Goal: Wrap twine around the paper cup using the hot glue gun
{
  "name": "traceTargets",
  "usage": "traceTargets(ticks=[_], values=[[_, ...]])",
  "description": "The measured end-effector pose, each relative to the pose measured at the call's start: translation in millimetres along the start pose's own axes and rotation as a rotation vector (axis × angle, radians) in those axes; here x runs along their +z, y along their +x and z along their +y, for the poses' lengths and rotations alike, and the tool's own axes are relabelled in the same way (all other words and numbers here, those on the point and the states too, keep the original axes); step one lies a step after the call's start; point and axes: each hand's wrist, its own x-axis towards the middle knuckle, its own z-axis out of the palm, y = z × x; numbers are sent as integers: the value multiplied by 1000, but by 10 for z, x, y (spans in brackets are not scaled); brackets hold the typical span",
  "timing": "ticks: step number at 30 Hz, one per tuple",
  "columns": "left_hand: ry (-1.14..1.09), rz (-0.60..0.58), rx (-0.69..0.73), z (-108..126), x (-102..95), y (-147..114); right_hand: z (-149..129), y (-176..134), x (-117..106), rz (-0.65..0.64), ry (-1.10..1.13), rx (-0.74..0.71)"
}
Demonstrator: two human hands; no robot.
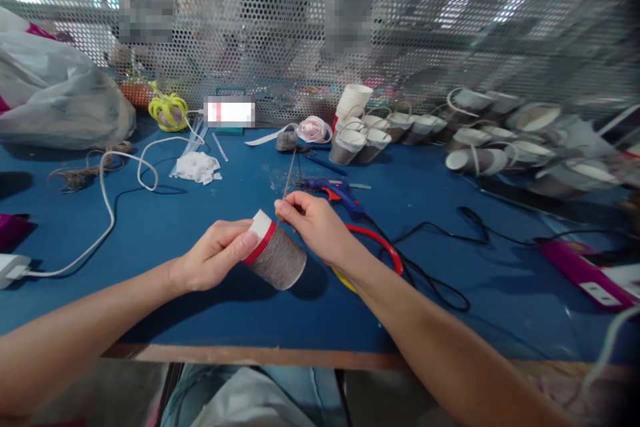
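My left hand (223, 253) grips the white-and-red rim end of a paper cup (280, 257), which is tilted above the table. Grey yarn is wound around most of the cup's side, below a red band. The thumb and fingers of my right hand (310, 220) pinch a strand of grey yarn (289, 173) close to the cup. That strand runs back to a small grey yarn ball (287, 141) on the table. Just beyond my right hand lies a blue hot glue gun (333, 191) with an orange trigger.
Several yarn-wrapped cups with handles (355, 137) stand at the back right, beside stacked paper cups (354, 101). White scraps (197, 167), a white cable (107, 193) and a plastic bag (60, 93) lie left. A black cord (450, 293) and purple power strip (585, 273) are right.
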Motion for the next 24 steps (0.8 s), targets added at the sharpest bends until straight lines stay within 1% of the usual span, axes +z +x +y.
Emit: traceTargets(ticks=[3,15,24], values=[[-17,0,22,1,3,-2,-7,0,9,-20,-12,-5],[-27,-8,32,0,3,-3,-9,-6,36,-63,-15,16],[-16,11,-35,14,11,-3,-4,9,58,-73,-1,33]])
